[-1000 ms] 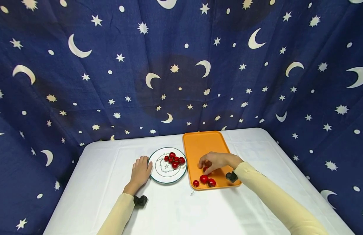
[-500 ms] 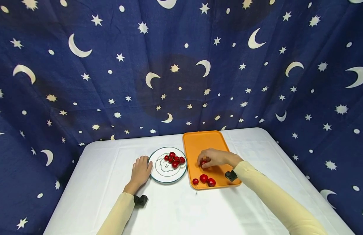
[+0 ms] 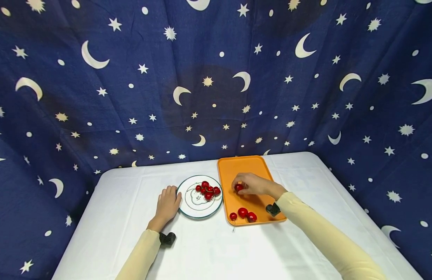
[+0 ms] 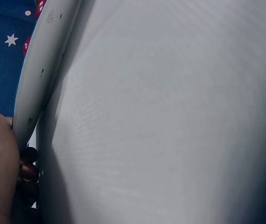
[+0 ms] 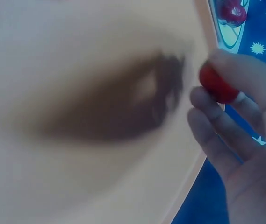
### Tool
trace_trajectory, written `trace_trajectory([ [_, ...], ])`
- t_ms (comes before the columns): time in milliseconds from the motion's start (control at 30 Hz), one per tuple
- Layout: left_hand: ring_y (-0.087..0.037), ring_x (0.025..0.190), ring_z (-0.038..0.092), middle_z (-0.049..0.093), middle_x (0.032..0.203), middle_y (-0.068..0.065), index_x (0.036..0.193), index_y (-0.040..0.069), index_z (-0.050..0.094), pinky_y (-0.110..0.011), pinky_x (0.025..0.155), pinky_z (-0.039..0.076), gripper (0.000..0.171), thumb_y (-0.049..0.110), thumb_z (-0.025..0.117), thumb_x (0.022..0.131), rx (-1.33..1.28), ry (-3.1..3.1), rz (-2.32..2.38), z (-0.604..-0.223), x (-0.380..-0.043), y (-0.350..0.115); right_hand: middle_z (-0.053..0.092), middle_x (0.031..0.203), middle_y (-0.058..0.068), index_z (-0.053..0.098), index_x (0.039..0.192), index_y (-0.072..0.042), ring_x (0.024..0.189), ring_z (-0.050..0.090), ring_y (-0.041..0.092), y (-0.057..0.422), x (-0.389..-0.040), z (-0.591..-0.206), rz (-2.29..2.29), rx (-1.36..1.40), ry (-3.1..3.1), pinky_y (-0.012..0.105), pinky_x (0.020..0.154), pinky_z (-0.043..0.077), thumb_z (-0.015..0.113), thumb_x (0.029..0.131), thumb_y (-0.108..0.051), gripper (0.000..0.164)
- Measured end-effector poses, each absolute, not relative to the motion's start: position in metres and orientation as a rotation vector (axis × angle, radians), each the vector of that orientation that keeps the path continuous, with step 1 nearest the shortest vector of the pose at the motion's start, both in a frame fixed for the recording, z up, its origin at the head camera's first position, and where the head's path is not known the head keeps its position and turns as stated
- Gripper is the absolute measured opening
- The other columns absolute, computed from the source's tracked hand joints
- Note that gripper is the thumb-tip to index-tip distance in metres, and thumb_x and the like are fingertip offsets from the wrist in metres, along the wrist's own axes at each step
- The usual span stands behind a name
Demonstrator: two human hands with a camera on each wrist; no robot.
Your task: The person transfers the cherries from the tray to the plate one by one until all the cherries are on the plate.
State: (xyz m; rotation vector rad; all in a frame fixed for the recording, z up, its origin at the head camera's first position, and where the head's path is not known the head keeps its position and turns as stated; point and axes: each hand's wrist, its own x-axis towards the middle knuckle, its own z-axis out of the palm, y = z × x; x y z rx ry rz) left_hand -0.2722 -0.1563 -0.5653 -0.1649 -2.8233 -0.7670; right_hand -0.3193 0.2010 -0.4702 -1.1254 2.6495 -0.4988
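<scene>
The right hand (image 3: pixel 252 183) pinches a cherry (image 3: pixel 239 188) between thumb and fingers, tray (image 3: pixel 242 167) below them; the left hand (image 3: pixel 168 205), fingers loosely extended, touches the plate (image 3: pixel 193 210). Likely lifting; next probably calls for carrying leftward, pinch steady.

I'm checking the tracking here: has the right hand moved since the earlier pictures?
Yes: in the head view, the right hand, pinching a cherry, has moved toward the far end of the unmoved orange tray and slightly left.
</scene>
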Motion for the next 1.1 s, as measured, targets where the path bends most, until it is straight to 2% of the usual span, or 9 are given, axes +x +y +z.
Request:
trace_trajectory([
  [167,-0.032,0.099,0.049,0.058,0.112,-0.018,0.119,-0.001,0.057,-0.044,0.081,0.037,0.029,0.023,0.048,0.105,-0.162,-2.8,-0.762,-0.564,-0.271,-0.154,0.071,0.115,0.006,0.069,0.122,-0.007,0.093,0.062,0.018,0.195,-0.321,-0.469,-0.522,-1.118,2.733,0.034,0.09,0.058,0.076,0.092,-0.013,0.031],
  [433,-0.03,0.101,0.049,0.057,0.115,-0.017,0.123,0.0,0.057,-0.044,0.084,0.038,0.031,0.025,0.046,0.107,-0.142,-2.858,-0.737,-0.565,-0.272,-0.154,0.069,0.118,0.008,0.069,0.122,-0.007,0.099,0.063,0.02,0.181,-0.325,-0.467,-0.539,-1.074,2.822,0.038,0.097,0.058,0.077,0.092,-0.013,0.032],
  [833,-0.031,0.103,0.049,0.057,0.117,-0.018,0.124,-0.001,0.056,-0.044,0.085,0.039,0.033,0.026,0.046,0.107,-0.14,-2.857,-0.748,-0.563,-0.272,-0.156,0.071,0.109,0.007,0.07,0.118,-0.006,0.093,0.061,0.02,0.145,-0.334,-0.46,-0.578,-1.036,2.889,0.034,0.09,0.057,0.076,0.093,-0.013,0.027],
  [1100,-0.031,0.101,0.049,0.057,0.115,-0.018,0.123,-0.001,0.057,-0.044,0.084,0.038,0.033,0.025,0.046,0.107,-0.14,-2.858,-0.741,-0.562,-0.271,-0.155,0.069,0.113,0.008,0.069,0.121,-0.006,0.099,0.061,0.02,0.131,-0.333,-0.47,-0.602,-0.965,2.894,0.035,0.096,0.058,0.075,0.094,-0.014,0.029],
])
